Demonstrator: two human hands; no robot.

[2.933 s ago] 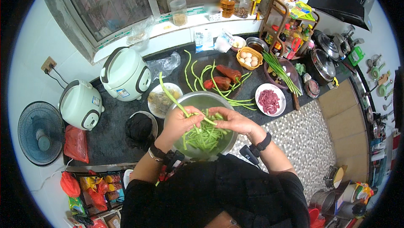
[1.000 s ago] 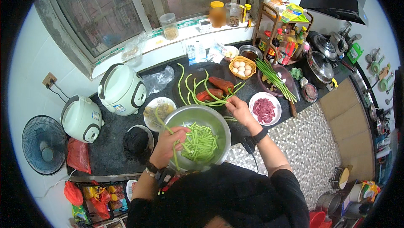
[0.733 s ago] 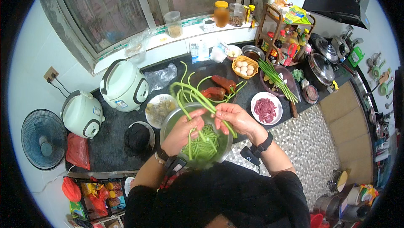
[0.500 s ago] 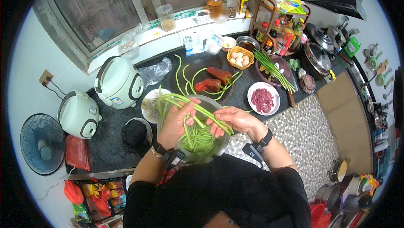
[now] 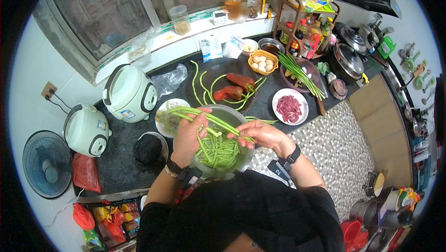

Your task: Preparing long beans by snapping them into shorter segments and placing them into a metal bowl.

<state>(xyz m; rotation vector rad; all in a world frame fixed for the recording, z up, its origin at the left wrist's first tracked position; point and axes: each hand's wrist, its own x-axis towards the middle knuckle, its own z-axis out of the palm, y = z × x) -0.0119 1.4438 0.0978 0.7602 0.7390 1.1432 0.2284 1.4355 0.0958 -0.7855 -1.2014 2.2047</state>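
Observation:
A bundle of long green beans (image 5: pixel 222 123) stretches between my two hands above a metal bowl (image 5: pixel 245 158). My left hand (image 5: pixel 192 133) is closed round its middle, and the far ends stick out to the left. Thumb and fingers of my right hand (image 5: pixel 261 134) pinch the other end, over the bowl's right side. Short cut bean pieces (image 5: pixel 218 152) lie in the bowl under my hands. Beyond it, a dark round board (image 5: pixel 197 77) carries two red peppers (image 5: pixel 228 94) and several whole long beans (image 5: pixel 203 84).
Right of the board stand a bowl of sliced meat (image 5: pixel 289 107), an egg basket (image 5: pixel 263 62) and a purple basin with green stalks (image 5: pixel 297 73); a knife handle (image 5: pixel 320 106) juts at the counter edge. Two rice cookers (image 5: pixel 130 93) and a black-filled bowl (image 5: pixel 149 148) stand left.
My left hand has shifted slightly left with the beans. The fingers of my right hand have drawn closer together on the bean ends, and more of the cut pieces shows.

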